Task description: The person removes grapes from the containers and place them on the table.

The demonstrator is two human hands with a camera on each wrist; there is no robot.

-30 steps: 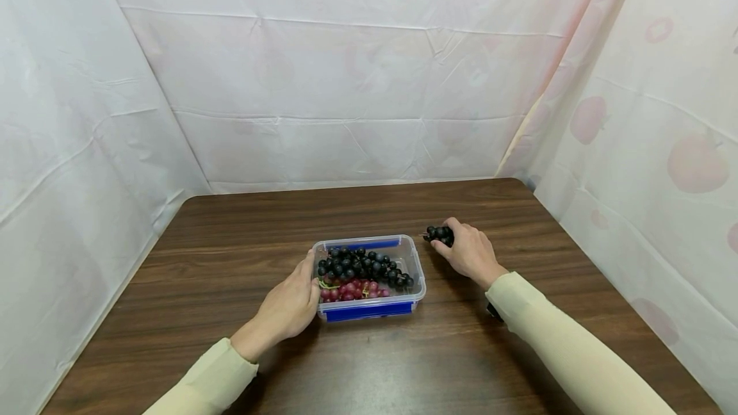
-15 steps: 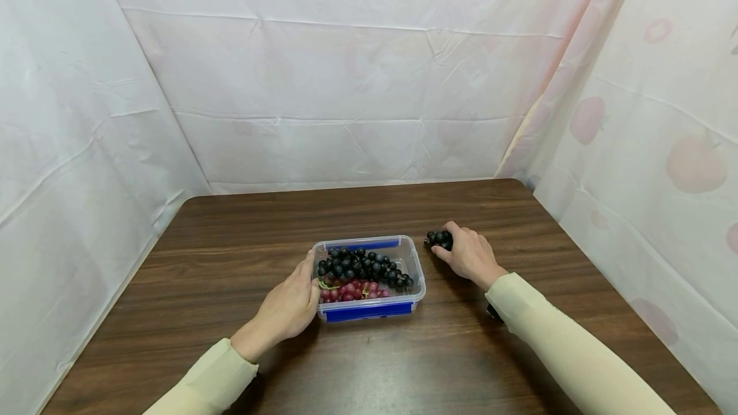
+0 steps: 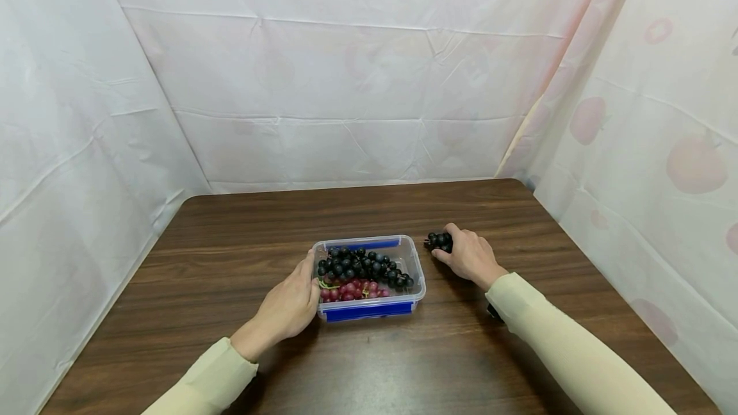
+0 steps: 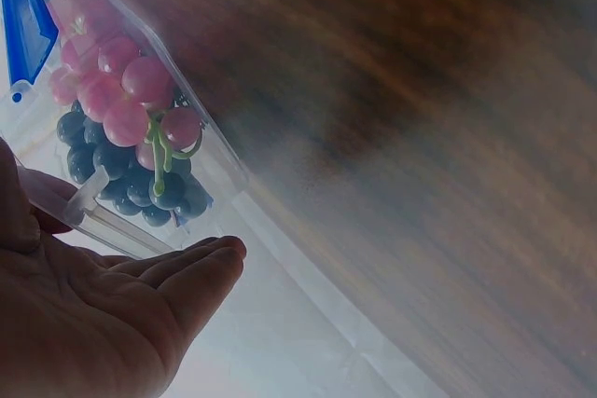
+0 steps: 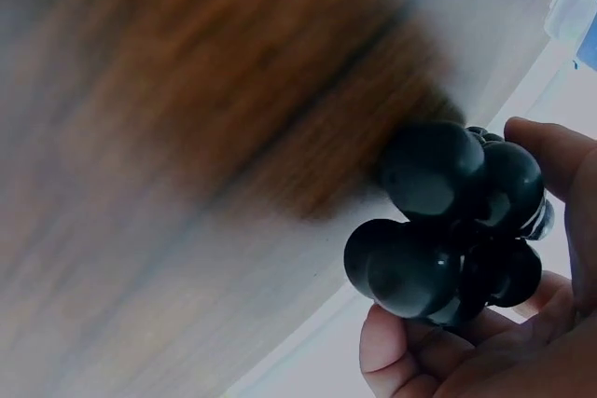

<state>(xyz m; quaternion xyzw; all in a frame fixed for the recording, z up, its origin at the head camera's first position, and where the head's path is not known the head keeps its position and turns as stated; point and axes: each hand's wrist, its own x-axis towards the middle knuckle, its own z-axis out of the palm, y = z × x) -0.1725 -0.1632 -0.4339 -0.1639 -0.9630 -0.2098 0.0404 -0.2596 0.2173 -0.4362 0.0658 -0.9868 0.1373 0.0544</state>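
Observation:
My right hand [image 3: 469,253] holds a small bunch of black grapes [image 3: 439,242] just right of a clear plastic box, its thumb and fingers around the bunch. In the right wrist view the black grapes [image 5: 438,221] sit between thumb and fingers, low over the table. My left hand [image 3: 291,300] rests against the left end of the clear box [image 3: 419,274] with its fingers extended. Inside the box lie black grapes [image 3: 352,264] along the back and red grapes [image 3: 352,290] along the front. In the left wrist view, straight fingers [image 4: 201,277] touch the box's end wall.
Blue clips [image 3: 369,311] run along the box's long sides. The brown wooden table [image 3: 242,229] extends around it, with its far edge behind. White sheets [image 3: 346,82] hang at the back and both sides.
My right hand and the bunch of black grapes have come down slightly toward the table. The left hand and the box stay where they were.

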